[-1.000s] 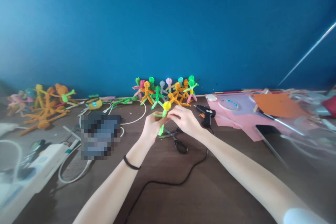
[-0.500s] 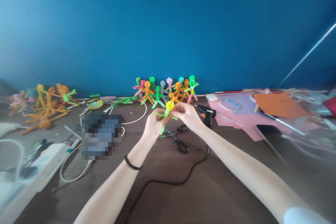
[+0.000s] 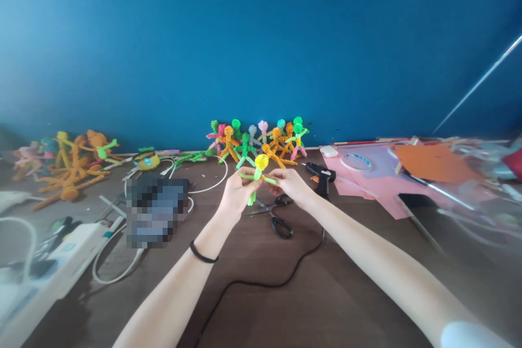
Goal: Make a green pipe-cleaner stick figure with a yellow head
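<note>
A small pipe-cleaner figure (image 3: 261,161) with a yellow coiled head and light green limbs is held upright above the table. My left hand (image 3: 235,191) is closed around its body and one arm, and a green leg pokes out below the fingers. From the other side my right hand (image 3: 292,185) pinches at the figure's other arm, which shows some orange near the body. Black-handled scissors (image 3: 281,227) lie just below the hands, blades partly hidden. Beyond the figure, several more pipe-cleaner figures (image 3: 245,147) lean against the blue wall.
A glue gun (image 3: 322,174) lies right of my hands, its black cord (image 3: 261,284) running toward me. Pink paper (image 3: 387,196), an orange sheet (image 3: 436,163) and a phone (image 3: 420,209) are at right. Leftward are a power strip (image 3: 73,258) and a pile of figures (image 3: 75,168).
The figure has shifted slightly left and its arms have turned into fuller view. My right hand has moved lower along the arm, away from the head.
</note>
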### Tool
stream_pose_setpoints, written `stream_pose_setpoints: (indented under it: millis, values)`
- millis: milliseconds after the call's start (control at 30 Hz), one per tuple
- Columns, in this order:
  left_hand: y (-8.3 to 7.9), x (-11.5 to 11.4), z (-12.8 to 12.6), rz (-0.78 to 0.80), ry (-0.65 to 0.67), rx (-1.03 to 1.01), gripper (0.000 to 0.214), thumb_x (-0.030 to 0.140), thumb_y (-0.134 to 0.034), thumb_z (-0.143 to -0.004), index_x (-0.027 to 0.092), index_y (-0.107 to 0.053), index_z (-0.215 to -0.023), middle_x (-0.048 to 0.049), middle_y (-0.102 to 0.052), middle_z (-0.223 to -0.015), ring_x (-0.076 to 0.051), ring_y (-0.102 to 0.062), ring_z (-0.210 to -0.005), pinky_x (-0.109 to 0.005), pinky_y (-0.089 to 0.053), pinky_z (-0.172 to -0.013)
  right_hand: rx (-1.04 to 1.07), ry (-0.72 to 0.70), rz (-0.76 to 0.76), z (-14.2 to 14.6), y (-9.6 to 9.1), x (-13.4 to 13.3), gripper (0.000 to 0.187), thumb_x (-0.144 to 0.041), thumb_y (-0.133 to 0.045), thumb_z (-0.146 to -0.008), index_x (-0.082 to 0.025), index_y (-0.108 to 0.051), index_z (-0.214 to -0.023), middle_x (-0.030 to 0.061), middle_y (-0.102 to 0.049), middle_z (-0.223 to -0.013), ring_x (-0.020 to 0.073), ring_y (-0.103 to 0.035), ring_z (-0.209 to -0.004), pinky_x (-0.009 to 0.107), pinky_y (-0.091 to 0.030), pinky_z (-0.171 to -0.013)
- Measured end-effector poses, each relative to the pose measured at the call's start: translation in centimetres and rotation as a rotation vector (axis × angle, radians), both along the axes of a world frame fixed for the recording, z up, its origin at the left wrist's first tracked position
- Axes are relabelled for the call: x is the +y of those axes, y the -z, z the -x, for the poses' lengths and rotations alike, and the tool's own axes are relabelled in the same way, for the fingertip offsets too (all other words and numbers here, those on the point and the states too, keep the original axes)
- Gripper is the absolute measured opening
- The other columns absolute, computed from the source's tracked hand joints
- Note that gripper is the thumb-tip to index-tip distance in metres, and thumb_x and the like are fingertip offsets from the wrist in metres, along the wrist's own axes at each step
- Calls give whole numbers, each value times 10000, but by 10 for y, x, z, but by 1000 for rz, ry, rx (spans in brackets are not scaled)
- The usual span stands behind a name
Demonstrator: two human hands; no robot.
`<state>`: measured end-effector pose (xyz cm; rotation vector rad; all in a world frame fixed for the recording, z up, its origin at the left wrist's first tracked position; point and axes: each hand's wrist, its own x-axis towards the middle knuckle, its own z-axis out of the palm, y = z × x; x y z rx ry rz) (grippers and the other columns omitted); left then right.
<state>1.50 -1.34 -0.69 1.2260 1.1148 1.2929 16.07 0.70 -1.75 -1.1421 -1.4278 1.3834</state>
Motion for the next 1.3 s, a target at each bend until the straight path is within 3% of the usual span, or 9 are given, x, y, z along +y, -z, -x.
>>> stream_pose_setpoints:
  millis: [133,367,633,800,967,1200,1300]
  values:
    - [1,2,2,1,-3,-35,186,151,-698,-571,151,-576,-711,2,-641,-617,-114,-590,-597,-227,-419,-578,-75,-30,-66,2,1,-3,208,-344,-607,-710,-159,-581,-619,-18,-538,-488,96,-470,-440,235,-362,-469]
    - [4,5,3,33,-71,-127,187,126,-695,-553,145,-576,-697,4,-644,-613,-102,-581,-592,-239,-437,-624,-328,-11,-375,4,2,-9,217,-256,-475,-794,-158,-539,-612,-15,-549,-519,103,-501,-493,225,-361,-525]
    - [8,9,4,31,-145,-86,190,146,-711,-523,150,-603,-679,-2,-641,-637,-113,-577,-606,-250,-432,-639,-424,4,-426,8,4,-13,242,-251,-471,-784,-172,-460,-555,-10,-553,-499,109,-503,-489,222,-341,-520]
    - [9,8,4,-37,-160,-5,154,161,-692,-551,155,-606,-678,-6,-631,-614,-133,-574,-598,-253,-429,-604,-329,-84,-337,10,11,-13,236,-257,-462,-786,-168,-482,-569,-23,-541,-475,84,-475,-424,211,-351,-490]
    - [10,8,5,-54,-174,44,153,156,-681,-564,159,-603,-695,-5,-629,-631,-128,-568,-606,-248,-414,-608,-194,-59,-205,10,11,-9,178,-277,-504,-756,-160,-535,-625,-33,-527,-467,77,-447,-399,207,-344,-444]
    - [10,8,2,-32,-136,-65,213,181,-710,-541,159,-583,-711,12,-620,-634,-111,-558,-592,-238,-410,-604,-38,-53,-26,9,9,-7,128,-198,-492,-705,-144,-599,-658,-39,-506,-429,69,-417,-380,205,-299,-409]
    - [10,7,1,-20,-108,-139,224,195,-703,-556,155,-574,-735,14,-622,-639,-105,-556,-590,-230,-408,-594,170,-98,120,12,8,-9,134,-228,-519,-708,-132,-600,-662,-45,-463,-401,59,-376,-378,202,-250,-401]
